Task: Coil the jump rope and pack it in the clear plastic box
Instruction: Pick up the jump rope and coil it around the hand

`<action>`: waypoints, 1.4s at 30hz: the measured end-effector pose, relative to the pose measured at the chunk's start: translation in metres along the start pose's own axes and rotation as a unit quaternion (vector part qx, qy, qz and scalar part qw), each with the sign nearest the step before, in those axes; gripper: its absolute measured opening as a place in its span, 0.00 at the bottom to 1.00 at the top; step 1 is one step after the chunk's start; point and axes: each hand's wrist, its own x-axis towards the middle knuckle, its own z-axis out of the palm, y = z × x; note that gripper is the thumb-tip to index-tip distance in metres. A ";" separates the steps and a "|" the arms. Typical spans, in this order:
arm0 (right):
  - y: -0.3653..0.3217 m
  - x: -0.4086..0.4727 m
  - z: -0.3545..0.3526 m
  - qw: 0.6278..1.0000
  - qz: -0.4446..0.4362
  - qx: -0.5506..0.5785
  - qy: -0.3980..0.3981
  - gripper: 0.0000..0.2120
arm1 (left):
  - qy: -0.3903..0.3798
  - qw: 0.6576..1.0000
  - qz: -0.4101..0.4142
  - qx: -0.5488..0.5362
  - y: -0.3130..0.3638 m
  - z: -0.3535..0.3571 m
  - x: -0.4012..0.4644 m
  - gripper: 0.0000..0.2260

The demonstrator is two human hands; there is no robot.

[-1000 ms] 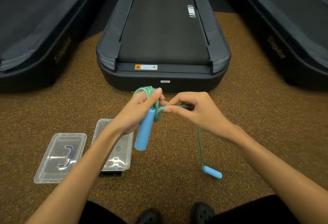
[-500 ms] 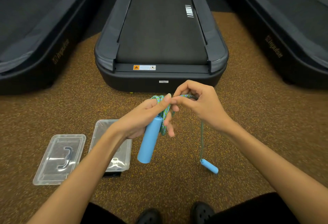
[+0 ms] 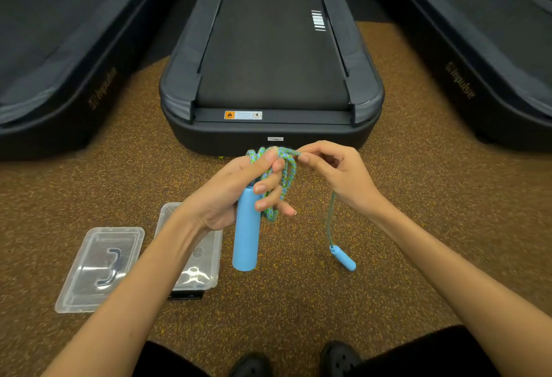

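My left hand (image 3: 239,194) grips one light blue handle (image 3: 245,233) of the jump rope, which points down, together with several loops of the blue-green braided rope (image 3: 285,179). My right hand (image 3: 337,173) pinches the rope at the top of the coil, right beside my left thumb. From there a single strand hangs down to the second blue handle (image 3: 343,258), which dangles just above the floor. The clear plastic box (image 3: 209,257) stands open on the floor at the lower left, partly hidden by my left forearm. Its clear lid (image 3: 98,269) lies flat to the left of it.
A dark treadmill (image 3: 270,84) ends just beyond my hands. Two more treadmills (image 3: 59,57) (image 3: 478,48) flank it on either side. The floor (image 3: 433,197) is brown speckled rubber. My black shoes (image 3: 340,358) show at the bottom edge, and a dark flat object (image 3: 186,295) lies under the box.
My right hand has carried the rope up and over the coil in my left hand, adding a loop. The hanging strand is shorter and the dangling handle has risen slightly.
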 end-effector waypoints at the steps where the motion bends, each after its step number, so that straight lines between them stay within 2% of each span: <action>1: 0.001 0.000 0.001 1.000 0.001 -0.004 -0.002 0.05 | 0.008 1.000 0.005 0.001 0.001 -0.001 -0.001 0.12; 12: 0.022 -0.010 0.006 0.996 0.035 -0.060 -0.052 0.09 | 0.130 0.979 0.127 -0.089 0.023 -0.006 -0.006 0.13; 18: 0.024 -0.012 0.006 0.992 0.059 -0.070 -0.092 0.09 | 0.170 0.960 0.183 -0.126 0.027 -0.016 -0.004 0.21; 28: 0.016 -0.020 0.002 0.980 0.077 -0.071 -0.172 0.10 | 0.240 0.929 0.257 -0.117 0.031 -0.042 -0.009 0.14; 33: -0.001 -0.025 0.005 0.972 0.058 -0.103 -0.205 0.11 | 0.288 0.921 0.249 -0.081 0.028 -0.051 -0.008 0.13; 37: -0.019 -0.029 0.013 0.950 -0.026 -0.200 -0.238 0.13 | 0.315 0.919 0.230 -0.059 0.024 -0.052 -0.003 0.12; 42: -0.036 -0.032 0.016 0.947 -0.121 -0.233 -0.186 0.13 | 0.323 0.933 0.144 0.066 0.014 -0.041 -0.002 0.11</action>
